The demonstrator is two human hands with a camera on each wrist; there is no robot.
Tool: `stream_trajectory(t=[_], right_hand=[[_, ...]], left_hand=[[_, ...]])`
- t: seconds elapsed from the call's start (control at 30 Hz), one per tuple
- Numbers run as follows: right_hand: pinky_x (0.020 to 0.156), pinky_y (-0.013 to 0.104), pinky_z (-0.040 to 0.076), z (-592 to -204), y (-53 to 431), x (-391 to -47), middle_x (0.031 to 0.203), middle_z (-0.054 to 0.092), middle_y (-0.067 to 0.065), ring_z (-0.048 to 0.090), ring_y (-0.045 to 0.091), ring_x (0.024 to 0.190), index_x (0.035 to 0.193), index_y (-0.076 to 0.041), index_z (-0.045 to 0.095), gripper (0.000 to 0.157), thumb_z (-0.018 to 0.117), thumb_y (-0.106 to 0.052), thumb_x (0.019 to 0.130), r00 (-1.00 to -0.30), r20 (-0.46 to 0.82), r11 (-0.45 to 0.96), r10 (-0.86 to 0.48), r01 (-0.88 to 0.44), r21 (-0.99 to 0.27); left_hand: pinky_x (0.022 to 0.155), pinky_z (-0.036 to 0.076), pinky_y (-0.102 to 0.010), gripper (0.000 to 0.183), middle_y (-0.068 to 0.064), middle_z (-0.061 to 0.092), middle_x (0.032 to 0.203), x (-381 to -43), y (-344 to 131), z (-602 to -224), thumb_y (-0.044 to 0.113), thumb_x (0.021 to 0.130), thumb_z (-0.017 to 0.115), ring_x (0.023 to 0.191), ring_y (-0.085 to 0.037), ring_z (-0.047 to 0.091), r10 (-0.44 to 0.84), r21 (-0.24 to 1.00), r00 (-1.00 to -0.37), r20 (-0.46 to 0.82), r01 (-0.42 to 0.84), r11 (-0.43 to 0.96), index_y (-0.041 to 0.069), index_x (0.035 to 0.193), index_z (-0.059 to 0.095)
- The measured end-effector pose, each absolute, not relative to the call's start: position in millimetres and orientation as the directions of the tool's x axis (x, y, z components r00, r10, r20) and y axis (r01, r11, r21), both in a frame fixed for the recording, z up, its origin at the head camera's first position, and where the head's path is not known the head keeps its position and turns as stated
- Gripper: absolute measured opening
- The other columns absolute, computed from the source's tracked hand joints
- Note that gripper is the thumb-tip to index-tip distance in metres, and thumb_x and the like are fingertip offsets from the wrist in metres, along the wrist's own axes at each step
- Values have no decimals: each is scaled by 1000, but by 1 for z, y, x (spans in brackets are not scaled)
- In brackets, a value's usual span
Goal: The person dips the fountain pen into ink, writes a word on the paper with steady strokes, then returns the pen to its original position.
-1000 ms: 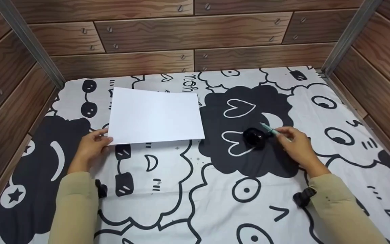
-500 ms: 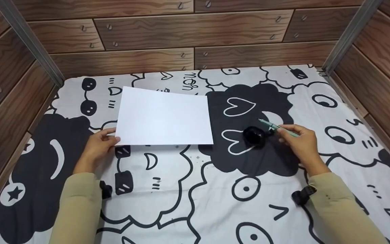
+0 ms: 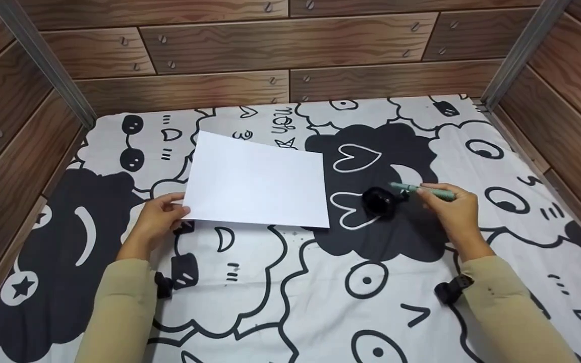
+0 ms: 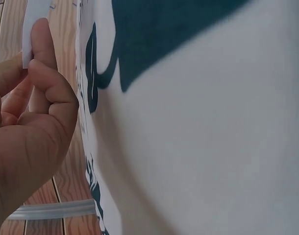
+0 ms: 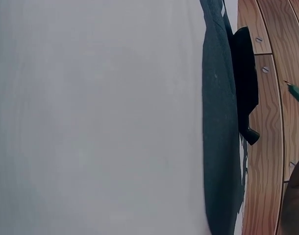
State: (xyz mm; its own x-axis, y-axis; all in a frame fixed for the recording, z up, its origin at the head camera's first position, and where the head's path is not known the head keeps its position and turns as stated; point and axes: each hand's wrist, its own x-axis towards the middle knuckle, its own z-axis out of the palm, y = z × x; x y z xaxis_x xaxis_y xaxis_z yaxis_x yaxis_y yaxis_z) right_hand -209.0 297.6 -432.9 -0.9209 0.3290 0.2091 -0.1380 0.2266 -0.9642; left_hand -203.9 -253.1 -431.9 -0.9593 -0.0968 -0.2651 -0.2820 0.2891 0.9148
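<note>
My left hand pinches a blank white sheet of paper at its near left corner. The sheet is held above the cloth, and the left wrist view shows its edge between thumb and fingers. My right hand holds a green pen between thumb and fingers, its tip pointing left. Beside the pen sits a glossy black rounded object with a short stub, its kind unclear. The pen's tip shows at the edge of the right wrist view.
A cloth printed with black-and-white cartoon faces covers the surface. Wood-patterned panels stand at the back and both sides, with grey metal posts at the corners. Small black cameras sit at the wrists.
My left hand has moved right with the paper, whose right side has swung toward me. The pen has shifted right slightly and turned flatter in my right hand. The black object stays put.
</note>
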Motion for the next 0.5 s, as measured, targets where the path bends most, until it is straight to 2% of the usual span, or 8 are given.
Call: stream_trajectory(t=[0.13, 0.3, 0.5], right_hand=[[53, 17, 50, -435, 297, -209, 66, 67, -1, 63, 8, 54, 86, -1, 72, 15, 78, -14, 80, -931, 185, 128, 316, -151, -980], [57, 20, 52, -436, 298, -209, 71, 68, 3, 67, 11, 60, 87, -2, 64, 13, 70, -14, 87, -964, 144, -7, 222, -149, -989], [58, 22, 54, -434, 298, -208, 73, 69, 5, 68, 13, 63, 85, -3, 58, 12, 62, -11, 93, -983, 120, -73, 136, -130, -989]], left_hand=[[65, 47, -20, 45, -5, 59, 95, -203, -249, -433, 4, 91, 62, 76, -11, 54, -84, 919, -962, -261, -274, 285, -2, 135, 50], [63, 47, -20, 44, -5, 60, 92, -201, -244, -434, 3, 91, 62, 73, -8, 54, -63, 925, -966, -252, -259, 279, -4, 133, 50], [63, 48, -20, 43, -5, 59, 90, -197, -239, -433, 4, 91, 63, 73, -9, 55, -61, 921, -968, -244, -251, 298, -4, 131, 52]])
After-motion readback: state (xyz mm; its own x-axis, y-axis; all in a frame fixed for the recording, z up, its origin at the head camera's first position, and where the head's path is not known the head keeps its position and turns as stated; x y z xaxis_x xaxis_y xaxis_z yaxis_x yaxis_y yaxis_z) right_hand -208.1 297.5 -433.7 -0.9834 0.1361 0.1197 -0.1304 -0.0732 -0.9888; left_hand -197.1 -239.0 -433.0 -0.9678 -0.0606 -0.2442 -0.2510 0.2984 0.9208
